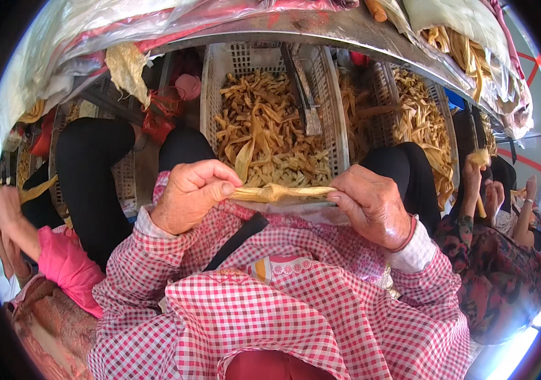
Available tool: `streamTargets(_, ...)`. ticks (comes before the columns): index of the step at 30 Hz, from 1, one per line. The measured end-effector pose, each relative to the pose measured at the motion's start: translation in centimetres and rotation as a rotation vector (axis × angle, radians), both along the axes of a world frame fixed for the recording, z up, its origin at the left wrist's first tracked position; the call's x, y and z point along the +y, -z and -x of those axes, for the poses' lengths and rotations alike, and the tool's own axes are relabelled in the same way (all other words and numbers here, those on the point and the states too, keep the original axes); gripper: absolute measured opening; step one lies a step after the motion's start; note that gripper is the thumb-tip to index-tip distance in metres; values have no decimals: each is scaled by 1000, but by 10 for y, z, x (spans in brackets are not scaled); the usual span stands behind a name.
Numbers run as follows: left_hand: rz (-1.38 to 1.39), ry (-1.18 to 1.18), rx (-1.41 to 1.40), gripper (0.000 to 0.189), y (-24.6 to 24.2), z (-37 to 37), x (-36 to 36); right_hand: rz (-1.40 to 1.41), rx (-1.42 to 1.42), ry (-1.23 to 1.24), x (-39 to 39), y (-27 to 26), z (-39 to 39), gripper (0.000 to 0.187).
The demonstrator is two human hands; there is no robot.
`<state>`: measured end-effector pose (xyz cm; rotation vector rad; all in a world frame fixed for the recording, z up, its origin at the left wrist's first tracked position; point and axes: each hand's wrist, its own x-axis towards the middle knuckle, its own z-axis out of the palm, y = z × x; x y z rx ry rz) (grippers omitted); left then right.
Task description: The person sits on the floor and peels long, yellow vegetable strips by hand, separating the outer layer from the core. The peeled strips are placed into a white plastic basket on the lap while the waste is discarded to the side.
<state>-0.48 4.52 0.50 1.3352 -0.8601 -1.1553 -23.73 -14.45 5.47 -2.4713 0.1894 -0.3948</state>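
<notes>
A yellow-tan strip of dried, leathery material is stretched level between my two hands, with a knot at its middle. My left hand pinches one end between thumb and forefinger. The other end is gripped the same way by my right hand. Just beyond the strip stands a white perforated plastic crate, holding many short knotted pieces of the same colour. Longer loose strips lie on top of the pile. A flat metal bar slants down into the crate from its far end.
A metal-edged table with plastic sheeting runs across the far side. Another crate of strips stands right. Co-workers sit close on both sides: a pink sleeve at left, a hand holding a tan piece at right.
</notes>
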Motion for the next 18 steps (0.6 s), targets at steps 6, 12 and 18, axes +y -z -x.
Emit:
streamTargets(6, 112, -284, -242, 13, 4, -31, -76, 328, -180, 78, -69, 3, -70, 9)
streamTargets(12, -31, -276, -245, 11, 21, -16, -79, 262, -9, 106, -85, 39, -64, 18)
streamTargets(18, 34, -195, -24, 12, 23, 27, -22, 66, -24, 66, -35, 20, -14, 41)
